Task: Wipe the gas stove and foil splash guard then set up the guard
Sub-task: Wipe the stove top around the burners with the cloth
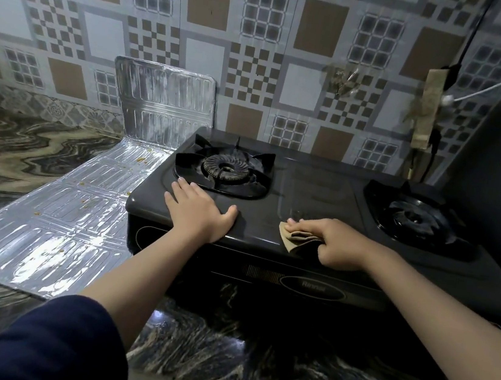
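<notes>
Two hands on one two-burner stove, one cloth.

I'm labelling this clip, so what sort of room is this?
Most likely a home kitchen: a black two-burner gas stove sits on a dark marbled stone counter, against a wall of grey and brown patterned tiles, with a silver foil splash guard beside it.
</notes>
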The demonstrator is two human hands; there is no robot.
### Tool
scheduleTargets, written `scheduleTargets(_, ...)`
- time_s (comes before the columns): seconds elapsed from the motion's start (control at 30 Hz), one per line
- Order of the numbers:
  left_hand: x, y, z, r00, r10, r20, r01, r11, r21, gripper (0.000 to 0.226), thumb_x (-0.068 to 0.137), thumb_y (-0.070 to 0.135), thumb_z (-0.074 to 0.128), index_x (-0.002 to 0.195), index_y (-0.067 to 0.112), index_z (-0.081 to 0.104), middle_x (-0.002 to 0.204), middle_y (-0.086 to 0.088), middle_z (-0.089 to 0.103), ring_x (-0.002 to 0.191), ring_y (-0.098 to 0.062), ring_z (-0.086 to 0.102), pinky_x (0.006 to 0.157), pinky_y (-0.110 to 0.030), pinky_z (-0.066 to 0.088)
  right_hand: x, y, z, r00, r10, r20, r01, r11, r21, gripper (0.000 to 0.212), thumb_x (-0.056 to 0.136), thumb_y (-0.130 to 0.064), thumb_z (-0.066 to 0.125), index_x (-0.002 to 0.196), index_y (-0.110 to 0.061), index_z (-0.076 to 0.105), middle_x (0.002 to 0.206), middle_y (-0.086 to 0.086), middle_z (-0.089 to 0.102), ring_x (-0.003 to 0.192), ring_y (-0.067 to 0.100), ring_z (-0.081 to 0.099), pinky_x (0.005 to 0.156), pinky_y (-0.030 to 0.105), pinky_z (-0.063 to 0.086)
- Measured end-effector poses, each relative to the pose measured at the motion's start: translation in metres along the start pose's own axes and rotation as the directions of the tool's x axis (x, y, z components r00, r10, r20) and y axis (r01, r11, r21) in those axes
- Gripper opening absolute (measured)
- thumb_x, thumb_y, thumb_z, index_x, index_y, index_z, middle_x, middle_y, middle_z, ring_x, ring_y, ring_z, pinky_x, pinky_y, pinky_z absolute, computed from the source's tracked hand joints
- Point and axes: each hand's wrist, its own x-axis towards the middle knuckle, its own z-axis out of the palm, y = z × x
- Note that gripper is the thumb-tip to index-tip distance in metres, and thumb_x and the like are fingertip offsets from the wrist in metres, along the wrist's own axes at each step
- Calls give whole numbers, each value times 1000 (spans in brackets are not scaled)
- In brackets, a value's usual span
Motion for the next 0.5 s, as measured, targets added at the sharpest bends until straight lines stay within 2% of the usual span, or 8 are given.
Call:
scheduleTargets(0.07, 0, 0, 0, 1000, 3, -5, -3, 1000, -4, 107, 83, 75, 30, 149, -8, 10, 156, -29, 4, 146, -40, 0, 116, -53, 4, -2, 3, -8, 999, 31, 40, -33, 998, 55, 83, 73, 13, 37, 140, -36, 46, 146, -17, 42, 135, 8, 38, 101, 18, 31)
scheduleTargets(0.1, 0, 0, 0, 1000, 2, -6, -2, 1000, -9, 107, 83, 75, 30, 149, -8, 10, 156, -29, 4, 146, -40, 0, 116, -53, 4, -3, 3, -13, 997, 36, 68, -41, 996, 76, 82, 73, 13, 37, 138, -35, 49, 144, -16, 46, 133, 9, 41, 103, 19, 34)
scheduleTargets(0.2, -1, 0, 0, 1000, 2, -15, -2, 1000, -19, 107, 83, 74, 31, 149, -8, 10, 157, -29, 4, 146, -39, 1, 116, -53, 4, -2, 7, -28, 984, 55, 169, -79, 987, 137, 71, 70, 10, 38, 122, -32, 63, 129, -8, 61, 123, 16, 53, 106, 39, 41)
scheduleTargets(0.3, 0, 0, -1, 1000, 0, -13, -1, 1000, -21, 108, 83, 75, 30, 149, -8, 9, 157, -29, 4, 146, -39, 0, 116, -53, 3, -2, 16, -48, 957, 63, 282, -106, 984, 140, 60, 67, 1, 44, 107, -36, 70, 116, -6, 69, 116, 17, 60, 104, 43, 44)
scheduleTargets(0.33, -1, 1, 0, 1000, -2, -11, 1, 1000, -16, 108, 83, 75, 30, 149, -8, 8, 157, -29, 3, 147, -39, 0, 116, -53, 2, -3, 20, -56, 947, 75, 313, -118, 986, 119, 57, 67, -1, 45, 106, -35, 71, 112, -1, 71, 110, 21, 63, 100, 44, 48)
scheduleTargets(0.4, -4, 1, -2, 1000, -11, -15, 11, 1000, -12, 107, 84, 74, 31, 148, -9, 7, 157, -29, 3, 147, -38, -1, 115, -55, -2, -4, 27, -72, 941, 135, 312, -167, 983, 79, 47, 72, 1, 47, 104, -24, 71, 105, 16, 70, 95, 33, 66, 79, 43, 53)
scheduleTargets(0.43, -6, 2, -2, 999, -11, -33, 11, 1000, -16, 105, 86, 72, 33, 148, -9, 8, 156, -29, 5, 147, -38, -1, 115, -55, -2, -4, 32, -79, 945, 163, 283, -195, 977, 89, 42, 75, 5, 47, 104, -17, 69, 103, 20, 68, 93, 36, 65, 75, 41, 53)
scheduleTargets(0.5, -9, 7, 1, 990, 35, -135, -39, 999, -26, 95, 89, 64, 34, 148, -8, 15, 156, -28, 11, 147, -37, 5, 114, -58, 2, 1, 44, -94, 965, 184, 187, -213, 966, 149, 37, 81, 11, 49, 106, -10, 65, 102, 19, 67, 96, 34, 65, 80, 41, 54)
